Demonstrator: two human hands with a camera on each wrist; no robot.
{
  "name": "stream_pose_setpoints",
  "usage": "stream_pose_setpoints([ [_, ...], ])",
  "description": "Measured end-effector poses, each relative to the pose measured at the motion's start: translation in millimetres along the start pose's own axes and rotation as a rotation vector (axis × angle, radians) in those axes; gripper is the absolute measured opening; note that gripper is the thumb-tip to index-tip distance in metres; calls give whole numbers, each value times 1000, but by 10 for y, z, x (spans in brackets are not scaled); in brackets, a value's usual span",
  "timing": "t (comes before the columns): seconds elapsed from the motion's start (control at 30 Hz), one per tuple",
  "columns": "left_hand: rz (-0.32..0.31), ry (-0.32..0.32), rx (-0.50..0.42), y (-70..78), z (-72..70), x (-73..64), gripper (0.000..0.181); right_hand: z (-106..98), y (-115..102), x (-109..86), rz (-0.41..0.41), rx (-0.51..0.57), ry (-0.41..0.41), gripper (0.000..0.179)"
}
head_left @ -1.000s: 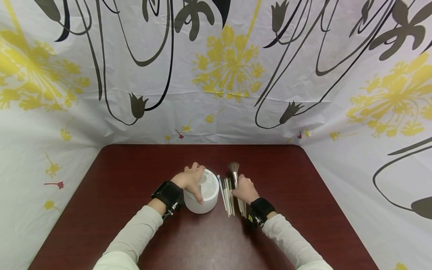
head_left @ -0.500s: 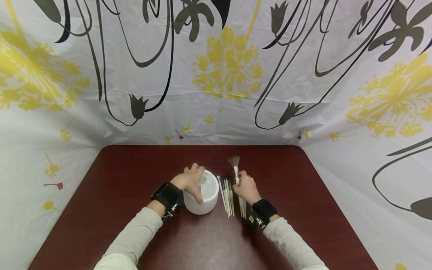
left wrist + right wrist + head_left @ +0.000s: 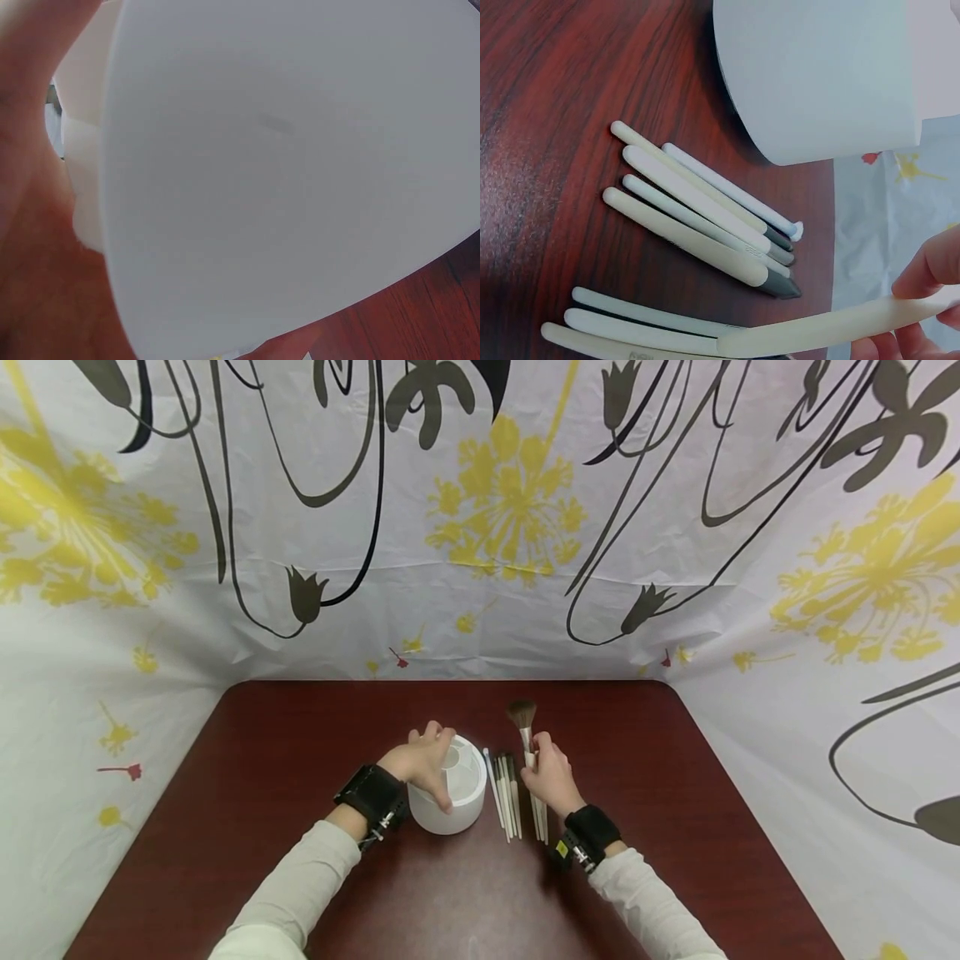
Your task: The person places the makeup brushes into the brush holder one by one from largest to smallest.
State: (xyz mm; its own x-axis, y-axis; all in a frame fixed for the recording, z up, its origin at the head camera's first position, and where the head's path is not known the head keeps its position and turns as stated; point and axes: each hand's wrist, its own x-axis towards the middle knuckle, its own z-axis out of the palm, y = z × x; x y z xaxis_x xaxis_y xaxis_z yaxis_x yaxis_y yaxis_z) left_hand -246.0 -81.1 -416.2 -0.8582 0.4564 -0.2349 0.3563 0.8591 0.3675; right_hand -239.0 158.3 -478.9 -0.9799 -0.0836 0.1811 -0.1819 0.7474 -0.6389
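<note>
Since a second ago, my right hand [image 3: 553, 778] and the large makeup brush [image 3: 522, 716] it pinches have shifted farther from me; my left hand [image 3: 420, 768] stays put. I hold the brush near its ferrule, probably to keep the bristles untouched, its handle crossing slimmer brushes [image 3: 637, 332]. My left thumb and fingers grip the white compartmented holder [image 3: 446, 821], likely steadying it upright on the worktop [image 3: 465, 906].

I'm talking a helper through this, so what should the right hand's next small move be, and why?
Probably raise the big brush toward the holder: the right hand already pinches its handle, the left hand grips the holder, and the holder's open top faces up close by.
</note>
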Motion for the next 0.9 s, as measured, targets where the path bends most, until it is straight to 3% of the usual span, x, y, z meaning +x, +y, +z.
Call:
stream_pose_setpoints([
  [0.27, -4, -3, -2, 4, 2, -12, 116, -71, -32, -30, -34, 54, -4, 44],
  [0.9, -8, -21, 8, 8, -25, -9, 117, -244, -377, -24, -247, 105, 86, 39],
])
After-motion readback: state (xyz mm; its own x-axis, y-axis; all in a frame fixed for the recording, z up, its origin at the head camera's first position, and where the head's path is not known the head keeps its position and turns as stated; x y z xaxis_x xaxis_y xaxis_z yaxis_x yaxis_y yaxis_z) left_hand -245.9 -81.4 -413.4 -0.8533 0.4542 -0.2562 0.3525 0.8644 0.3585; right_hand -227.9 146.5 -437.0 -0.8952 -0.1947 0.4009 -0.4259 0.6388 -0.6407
